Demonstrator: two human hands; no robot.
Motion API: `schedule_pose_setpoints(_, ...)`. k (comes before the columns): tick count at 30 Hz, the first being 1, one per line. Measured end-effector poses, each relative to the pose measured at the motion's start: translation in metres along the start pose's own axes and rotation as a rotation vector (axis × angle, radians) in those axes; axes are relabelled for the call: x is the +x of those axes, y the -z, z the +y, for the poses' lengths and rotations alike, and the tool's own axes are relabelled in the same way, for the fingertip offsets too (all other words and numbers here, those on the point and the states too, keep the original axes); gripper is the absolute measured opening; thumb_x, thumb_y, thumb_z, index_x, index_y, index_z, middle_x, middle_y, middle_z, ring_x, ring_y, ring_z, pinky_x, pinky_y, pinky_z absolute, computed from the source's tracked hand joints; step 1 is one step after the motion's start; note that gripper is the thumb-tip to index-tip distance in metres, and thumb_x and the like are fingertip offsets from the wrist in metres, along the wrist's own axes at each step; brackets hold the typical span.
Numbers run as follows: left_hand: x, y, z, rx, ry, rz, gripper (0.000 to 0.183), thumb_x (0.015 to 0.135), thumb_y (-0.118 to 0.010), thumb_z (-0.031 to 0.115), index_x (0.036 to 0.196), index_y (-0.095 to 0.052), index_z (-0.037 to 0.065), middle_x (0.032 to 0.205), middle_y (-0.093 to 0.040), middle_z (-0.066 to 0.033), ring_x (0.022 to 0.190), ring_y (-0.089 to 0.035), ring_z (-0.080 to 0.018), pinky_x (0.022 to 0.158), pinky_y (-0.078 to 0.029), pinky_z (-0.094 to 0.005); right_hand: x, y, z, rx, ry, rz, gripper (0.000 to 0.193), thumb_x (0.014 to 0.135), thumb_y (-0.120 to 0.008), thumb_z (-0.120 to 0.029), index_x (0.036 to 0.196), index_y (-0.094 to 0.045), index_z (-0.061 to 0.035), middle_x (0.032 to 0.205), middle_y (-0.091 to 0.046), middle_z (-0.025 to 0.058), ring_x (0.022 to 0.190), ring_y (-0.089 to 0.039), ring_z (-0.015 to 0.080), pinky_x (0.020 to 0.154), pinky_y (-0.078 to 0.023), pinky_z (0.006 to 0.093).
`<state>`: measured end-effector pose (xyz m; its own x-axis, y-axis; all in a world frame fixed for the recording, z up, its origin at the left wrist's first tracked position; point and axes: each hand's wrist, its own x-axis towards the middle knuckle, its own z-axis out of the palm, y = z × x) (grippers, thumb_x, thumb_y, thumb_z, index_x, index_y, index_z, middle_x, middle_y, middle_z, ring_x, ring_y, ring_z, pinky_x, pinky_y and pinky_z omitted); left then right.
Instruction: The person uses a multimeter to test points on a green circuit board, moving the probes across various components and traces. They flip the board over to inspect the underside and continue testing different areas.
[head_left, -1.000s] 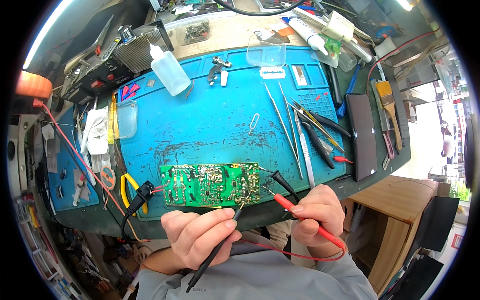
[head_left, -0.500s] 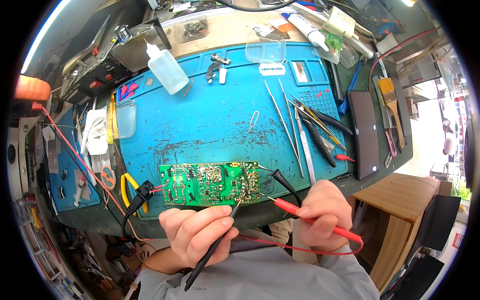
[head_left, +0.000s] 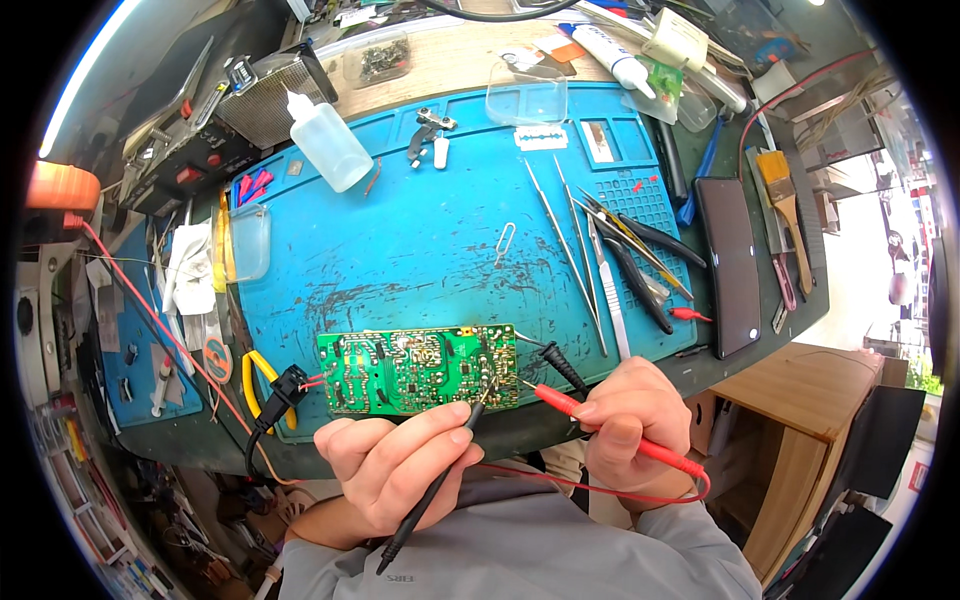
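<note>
A green circuit board (head_left: 420, 372) lies near the front edge of the blue work mat (head_left: 400, 240), solder side up. My left hand (head_left: 400, 465) is closed round a black test probe (head_left: 425, 510), whose tip meets the board's lower right part. In my right hand (head_left: 635, 425) is a red test probe (head_left: 650, 450), its metal tip at the board's right edge; whether it touches cannot be made out. A black power connector (head_left: 288, 385) joins the board's left end by red wires. At its right end a black cable (head_left: 565, 365) leads off.
Yellow-handled pliers (head_left: 258, 375) lie left of the board. Tweezers (head_left: 565, 250), a scalpel (head_left: 610, 305) and black-handled pliers (head_left: 640, 285) rest on the right, beside a phone (head_left: 728, 265). Farther back stand a squeeze bottle (head_left: 330, 150) and a clear tray (head_left: 527, 95).
My right hand has moved slightly left with the red probe, bringing its tip closer to the board's right edge. The left hand stays nearly in place with the black probe.
</note>
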<state>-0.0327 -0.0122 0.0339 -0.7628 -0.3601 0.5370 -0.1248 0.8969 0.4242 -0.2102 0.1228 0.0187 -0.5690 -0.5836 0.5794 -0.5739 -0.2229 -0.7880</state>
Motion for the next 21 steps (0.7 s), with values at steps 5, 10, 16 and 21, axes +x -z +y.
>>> schedule_pose_setpoints(5,0.0001,-0.0013,-0.0004,0.006,0.002,0.008,0.025,0.082,-0.077,0.023,0.104,-0.067,0.016,0.105,-0.073,0.0053,0.080,-0.048,-0.0109,0.077,-0.032,-0.0275,0.0014,0.0010,0.0004,-0.016,0.002,-0.031,0.023,0.094,-0.066,-0.018,0.076,-0.066,-0.0053,0.065,-0.065,0.0038,0.051,-0.056,0.0158,0.046,-0.039,0.0267)
schedule_pose_setpoints(10,0.0008,-0.0007,0.0005,0.012,0.000,0.002,0.025,0.082,-0.077,0.023,0.104,-0.067,0.016,0.105,-0.073,0.0053,0.080,-0.048,-0.0108,0.077,-0.032,-0.0274,0.0027,0.0015,-0.0008,-0.033,0.004,-0.046,0.022,0.094,-0.066,-0.018,0.075,-0.066,-0.0058,0.066,-0.065,0.0034,0.051,-0.057,0.0159,0.046,-0.040,0.0265)
schedule_pose_setpoints(16,0.0009,-0.0032,0.0009,0.009,0.006,0.019,0.023,0.082,-0.077,0.023,0.102,-0.067,0.016,0.103,-0.074,0.0050,0.080,-0.048,-0.0110,0.077,-0.032,-0.0272,0.0022,-0.0025,0.0005,-0.031,0.022,0.003,0.022,0.094,-0.066,-0.018,0.076,-0.066,-0.0048,0.064,-0.064,0.0033,0.049,-0.055,0.0152,0.044,-0.039,0.0263)
schedule_pose_setpoints(21,0.0007,-0.0034,0.0012,0.012,0.008,0.023,0.023,0.082,-0.077,0.023,0.102,-0.067,0.016,0.103,-0.074,0.0050,0.079,-0.048,-0.0111,0.077,-0.032,-0.0276,0.0025,-0.0038,0.0010,-0.042,0.038,0.016,0.022,0.094,-0.067,-0.019,0.077,-0.066,-0.0043,0.063,-0.064,0.0032,0.048,-0.054,0.0146,0.044,-0.039,0.0260)
